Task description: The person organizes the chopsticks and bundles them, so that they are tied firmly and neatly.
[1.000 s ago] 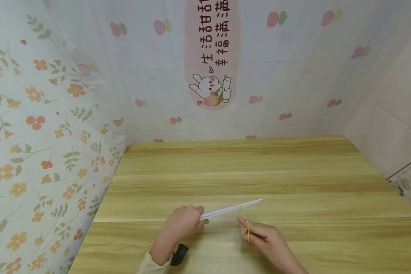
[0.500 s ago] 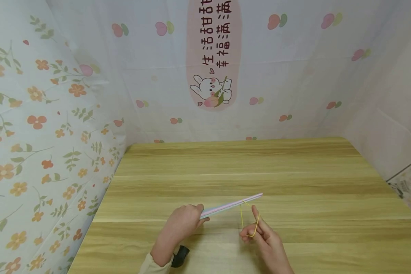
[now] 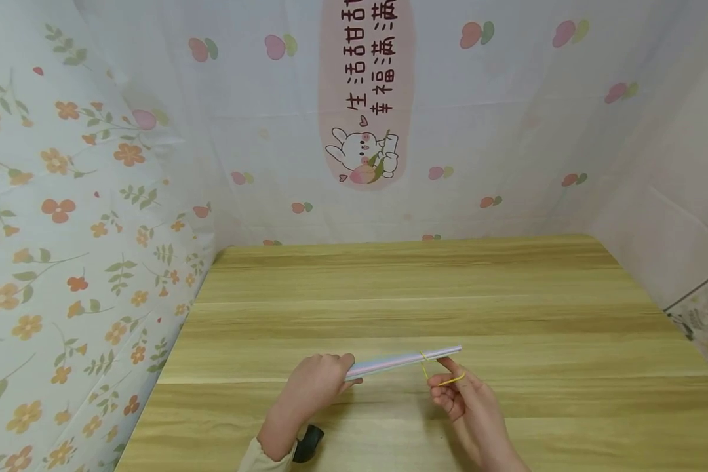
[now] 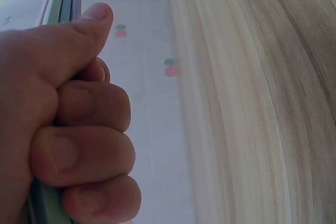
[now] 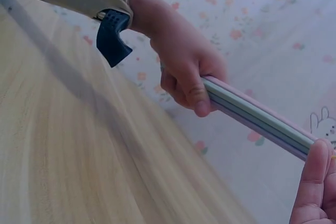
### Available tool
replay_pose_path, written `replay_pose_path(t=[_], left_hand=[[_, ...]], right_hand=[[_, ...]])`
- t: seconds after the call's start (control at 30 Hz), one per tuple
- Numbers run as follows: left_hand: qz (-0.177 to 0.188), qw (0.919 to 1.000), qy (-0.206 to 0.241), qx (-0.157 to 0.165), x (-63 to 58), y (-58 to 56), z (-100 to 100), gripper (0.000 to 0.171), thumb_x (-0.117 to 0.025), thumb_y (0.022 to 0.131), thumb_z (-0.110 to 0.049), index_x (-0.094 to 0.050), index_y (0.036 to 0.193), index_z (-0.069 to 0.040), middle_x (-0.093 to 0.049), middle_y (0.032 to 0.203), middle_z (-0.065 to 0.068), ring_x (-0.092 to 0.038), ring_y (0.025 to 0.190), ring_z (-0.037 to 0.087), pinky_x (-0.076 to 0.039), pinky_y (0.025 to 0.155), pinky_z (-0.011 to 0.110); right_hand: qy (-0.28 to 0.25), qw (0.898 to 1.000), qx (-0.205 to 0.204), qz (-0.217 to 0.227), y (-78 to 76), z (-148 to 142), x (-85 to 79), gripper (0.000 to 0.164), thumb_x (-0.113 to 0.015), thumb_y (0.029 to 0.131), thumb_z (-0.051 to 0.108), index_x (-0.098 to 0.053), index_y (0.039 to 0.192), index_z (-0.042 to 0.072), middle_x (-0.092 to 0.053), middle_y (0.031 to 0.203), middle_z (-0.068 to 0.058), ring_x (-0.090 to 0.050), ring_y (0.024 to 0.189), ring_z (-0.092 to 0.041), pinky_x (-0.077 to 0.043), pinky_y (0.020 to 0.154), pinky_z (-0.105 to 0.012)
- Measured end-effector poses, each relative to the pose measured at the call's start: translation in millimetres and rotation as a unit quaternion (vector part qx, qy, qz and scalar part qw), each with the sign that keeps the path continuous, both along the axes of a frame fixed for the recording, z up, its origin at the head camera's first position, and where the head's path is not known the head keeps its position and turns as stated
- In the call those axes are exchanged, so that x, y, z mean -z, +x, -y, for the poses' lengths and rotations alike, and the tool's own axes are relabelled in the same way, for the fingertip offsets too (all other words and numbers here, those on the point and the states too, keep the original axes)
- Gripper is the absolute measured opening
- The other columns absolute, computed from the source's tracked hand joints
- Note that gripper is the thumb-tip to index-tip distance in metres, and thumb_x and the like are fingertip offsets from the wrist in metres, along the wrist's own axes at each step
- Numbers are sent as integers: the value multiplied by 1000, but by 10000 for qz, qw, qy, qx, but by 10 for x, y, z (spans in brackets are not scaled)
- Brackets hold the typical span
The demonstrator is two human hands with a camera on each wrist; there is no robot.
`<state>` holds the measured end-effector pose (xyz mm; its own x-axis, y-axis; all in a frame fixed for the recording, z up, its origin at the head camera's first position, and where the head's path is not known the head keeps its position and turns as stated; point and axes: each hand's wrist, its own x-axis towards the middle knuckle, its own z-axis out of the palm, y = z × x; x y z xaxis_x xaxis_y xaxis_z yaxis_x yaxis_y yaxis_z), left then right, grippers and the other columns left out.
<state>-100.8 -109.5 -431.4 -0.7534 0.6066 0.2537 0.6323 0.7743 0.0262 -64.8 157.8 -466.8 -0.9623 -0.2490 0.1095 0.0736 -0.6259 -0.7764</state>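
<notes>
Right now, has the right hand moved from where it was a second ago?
Yes. In the head view, judged against the printed rabbit, the right hand has shifted slightly right and up the picture.

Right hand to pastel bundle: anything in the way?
Nothing visible in the way. The right hand is at the free end of the pastel bundle; only the yellow band on its fingers runs between them.
</notes>
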Motion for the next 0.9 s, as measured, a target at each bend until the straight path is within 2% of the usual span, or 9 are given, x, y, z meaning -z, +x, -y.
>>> replay_pose_path(t=[0.27, 0.47, 0.8, 0.9], left_hand=[[191, 9998, -41, 61, 13, -4, 29, 33, -68, 86, -35, -50, 73, -12, -40, 54, -8, -31, 46, 1, -28, 42, 16], [201, 9997, -11, 139, 45, -20, 47, 36, -67, 86, -37, -47, 69, -12, -34, 54, -9, -26, 47, 1, -24, 43, 14], [121, 9996, -128, 207, 13, -14, 75, 34, -66, 87, -36, -48, 71, -12, -47, 54, -6, -34, 45, 1, -27, 41, 16], [128, 9995, -154, 245, 2, -14, 75, 33, -65, 88, -36, -49, 72, -12, -49, 55, -5, -36, 45, 1, -28, 42, 15]], right_hand=[[-673, 9962, -491, -265, -49, -33, -26, 44, -18, 106, 11, -57, 126, 5, -70, 102, -9, -67, 90, -14, -53, 81, -22], [-809, 9937, -720, -301, -68, -40, -43, 46, -16, 106, 14, -54, 130, 3, -70, 103, -10, -68, 92, -15, -53, 83, -24], [-1147, 9869, -1019, -507, -111, -58, -38, 52, -10, 106, 18, -53, 130, 0, -69, 107, -11, -66, 97, -17, -52, 86, -26], [-1011, 9885, -1002, -512, -119, -70, -48, 52, -11, 106, 17, -55, 128, 0, -70, 105, -11, -67, 95, -16, -52, 84, -25]])
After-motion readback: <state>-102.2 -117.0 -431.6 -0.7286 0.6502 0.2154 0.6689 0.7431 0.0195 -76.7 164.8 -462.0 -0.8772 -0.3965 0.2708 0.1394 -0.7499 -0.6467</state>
